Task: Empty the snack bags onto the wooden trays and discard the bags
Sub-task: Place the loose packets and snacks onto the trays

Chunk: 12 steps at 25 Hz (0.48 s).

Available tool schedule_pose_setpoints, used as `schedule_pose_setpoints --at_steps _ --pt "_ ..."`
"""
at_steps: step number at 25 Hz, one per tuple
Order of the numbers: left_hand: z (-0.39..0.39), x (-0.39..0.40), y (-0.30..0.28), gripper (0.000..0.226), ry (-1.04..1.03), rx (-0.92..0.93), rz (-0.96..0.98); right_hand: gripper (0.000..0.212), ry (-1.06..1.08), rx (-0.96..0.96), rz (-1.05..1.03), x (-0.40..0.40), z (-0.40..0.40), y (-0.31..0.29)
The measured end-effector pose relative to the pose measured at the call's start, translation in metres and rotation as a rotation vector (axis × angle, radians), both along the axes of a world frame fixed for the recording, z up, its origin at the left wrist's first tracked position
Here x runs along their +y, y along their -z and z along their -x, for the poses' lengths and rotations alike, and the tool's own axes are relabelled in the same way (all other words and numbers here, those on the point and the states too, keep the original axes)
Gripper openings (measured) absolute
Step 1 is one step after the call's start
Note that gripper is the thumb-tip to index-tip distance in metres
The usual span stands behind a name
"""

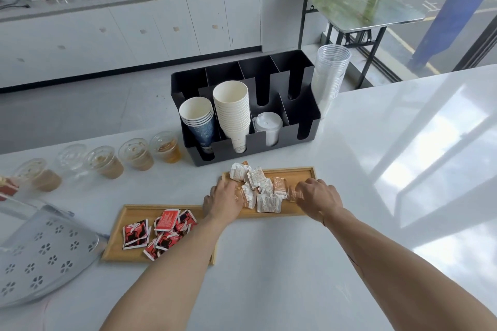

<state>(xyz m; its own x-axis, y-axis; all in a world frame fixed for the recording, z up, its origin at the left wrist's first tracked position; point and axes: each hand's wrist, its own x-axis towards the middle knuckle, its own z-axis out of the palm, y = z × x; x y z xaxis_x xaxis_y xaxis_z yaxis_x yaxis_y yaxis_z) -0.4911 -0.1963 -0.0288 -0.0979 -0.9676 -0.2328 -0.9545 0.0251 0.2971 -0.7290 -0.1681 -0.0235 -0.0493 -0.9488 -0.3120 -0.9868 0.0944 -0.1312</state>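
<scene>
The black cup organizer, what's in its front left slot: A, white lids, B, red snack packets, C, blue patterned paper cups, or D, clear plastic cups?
C: the front left slot of the black cup organizer holds a short stack of blue patterned paper cups, beside the taller white paper cups.

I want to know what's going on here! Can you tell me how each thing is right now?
Far tray: holds white and orange packets, loosely piled.
Near tray: holds red packets, scattered.
Left hand: rests on the white packets.
Right hand: fingers curled among the packets.
Drink cups: lidded; four partly full, one looks empty.
Cup holder: paper cups stacked upright inside.
Clear cups: stacked beside it.
</scene>
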Motion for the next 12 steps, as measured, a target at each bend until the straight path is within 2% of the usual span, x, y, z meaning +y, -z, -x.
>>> schedule_pose_setpoints --at_steps 8,12 --pt "-0.036 0.089 -0.035 0.052 0.111 -0.002 -0.224 0.041 -0.132 0.026 -0.254 0.073 -0.042 -0.039" --pt "-0.072 0.135 -0.034 0.055 0.128 -0.016 -0.358 0.039 -0.112 -0.014 -0.323 0.107 -0.077 -0.042"
